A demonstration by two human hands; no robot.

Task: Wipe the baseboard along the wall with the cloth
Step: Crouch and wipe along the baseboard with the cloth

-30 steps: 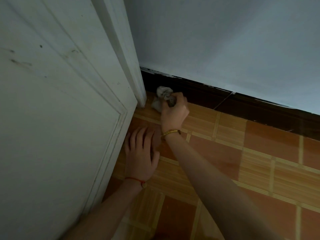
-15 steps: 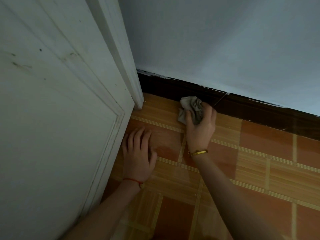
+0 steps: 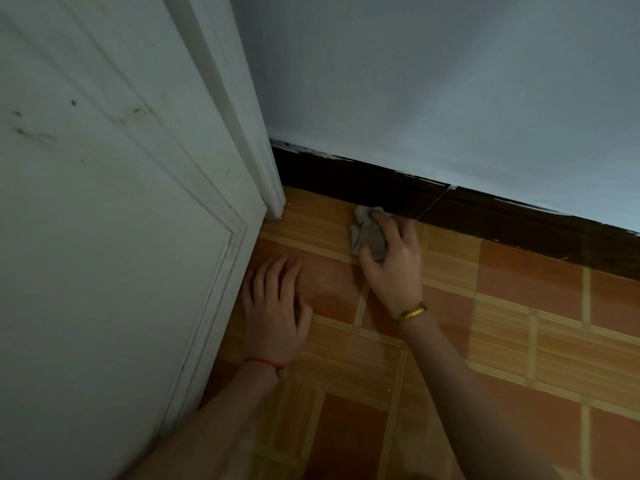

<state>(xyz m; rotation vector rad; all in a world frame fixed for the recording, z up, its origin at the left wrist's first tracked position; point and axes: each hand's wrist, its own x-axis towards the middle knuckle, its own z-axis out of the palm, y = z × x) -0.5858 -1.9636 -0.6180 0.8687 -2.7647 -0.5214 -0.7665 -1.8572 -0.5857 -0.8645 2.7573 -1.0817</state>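
Observation:
A dark brown baseboard runs along the foot of the pale wall, from the door frame at the left down to the right edge. My right hand grips a crumpled grey cloth, whose top edge touches the bottom of the baseboard a short way right of the door frame. Flat on the floor tiles beside the door lies my left hand, fingers spread and holding nothing.
A white panelled door fills the left side, and its white frame meets the baseboard in the corner. The floor is orange and tan patterned tile. A thin light line crosses the baseboard just right of the cloth.
My right hand has carried the cloth rightward along the baseboard, away from the door-frame corner. The left hand has stayed flat on the floor.

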